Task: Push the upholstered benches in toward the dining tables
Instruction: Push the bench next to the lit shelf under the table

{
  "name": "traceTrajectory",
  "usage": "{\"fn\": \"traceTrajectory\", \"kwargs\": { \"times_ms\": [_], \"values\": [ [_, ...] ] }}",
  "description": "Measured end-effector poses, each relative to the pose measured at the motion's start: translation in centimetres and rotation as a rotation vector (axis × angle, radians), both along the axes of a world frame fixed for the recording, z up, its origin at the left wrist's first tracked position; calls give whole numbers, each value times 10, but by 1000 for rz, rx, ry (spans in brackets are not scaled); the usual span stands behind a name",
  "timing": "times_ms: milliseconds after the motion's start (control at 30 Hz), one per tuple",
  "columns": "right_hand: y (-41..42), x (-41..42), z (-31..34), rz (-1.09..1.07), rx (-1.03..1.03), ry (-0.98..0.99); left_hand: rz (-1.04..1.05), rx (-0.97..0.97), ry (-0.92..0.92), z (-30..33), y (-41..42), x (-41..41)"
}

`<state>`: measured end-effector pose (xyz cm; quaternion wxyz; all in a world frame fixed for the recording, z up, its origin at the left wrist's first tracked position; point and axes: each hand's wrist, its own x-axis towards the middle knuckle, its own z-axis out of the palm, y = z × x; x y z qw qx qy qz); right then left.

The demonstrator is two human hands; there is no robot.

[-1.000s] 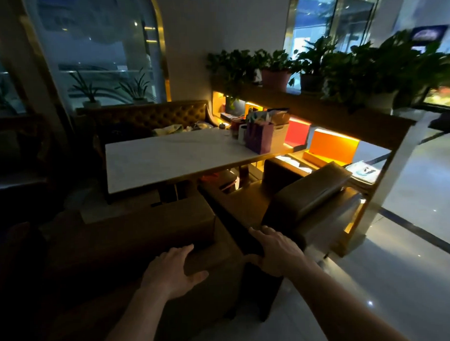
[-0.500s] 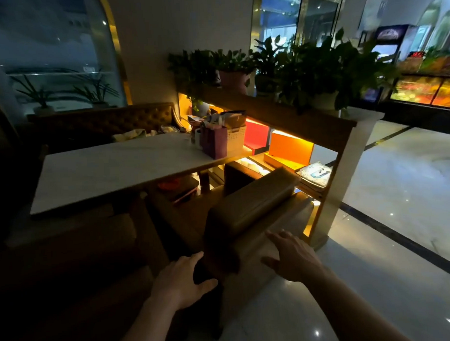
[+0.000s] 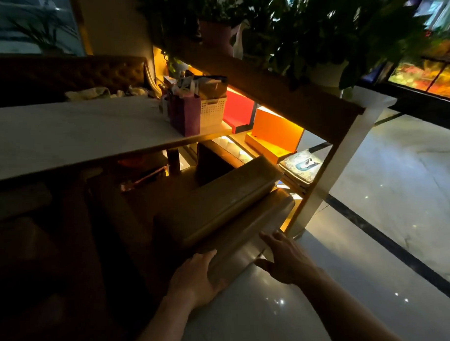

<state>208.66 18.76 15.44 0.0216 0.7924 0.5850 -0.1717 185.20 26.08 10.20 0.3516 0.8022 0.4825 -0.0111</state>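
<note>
Both hands flat w/ fingers spread on bench (image 3: 227,203) back: left hand (image 3: 197,278) at corner, right hand (image 3: 285,260) alongside.

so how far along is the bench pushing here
Done: nothing looks finished. The bench by the table sits askew, its back angled away from the table edge. In hand: the left hand lies open against the bench's back near its end, and the right hand is open at the back's outer face. Left: square it and slide it in; the darker bench beside it is too dim to judge.
</note>
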Motion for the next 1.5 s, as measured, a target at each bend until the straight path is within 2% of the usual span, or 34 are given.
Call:
{"fn": "traceTrajectory", "kwargs": {
  "times_ms": [300,433,600,733,867,1133,1500],
  "values": [
    [100,100,-56,66,-97,55,96,-72,69,-52,58,88],
    [137,142,-95,152,-136,42,216,-73,92,-80,65,123],
    [189,194,-137,303,-114,-5,436,-18,252,-111,66,158],
    [217,220,-171,443,-82,-29,528,65,377,-133,65,172],
    [217,237,-204,534,-77,-13,591,115,427,-144,70,181],
    [198,241,-226,529,100,-48,659,182,448,-154,71,189],
    [146,233,-226,494,59,-111,644,224,386,-164,29,175]
  ]
}}
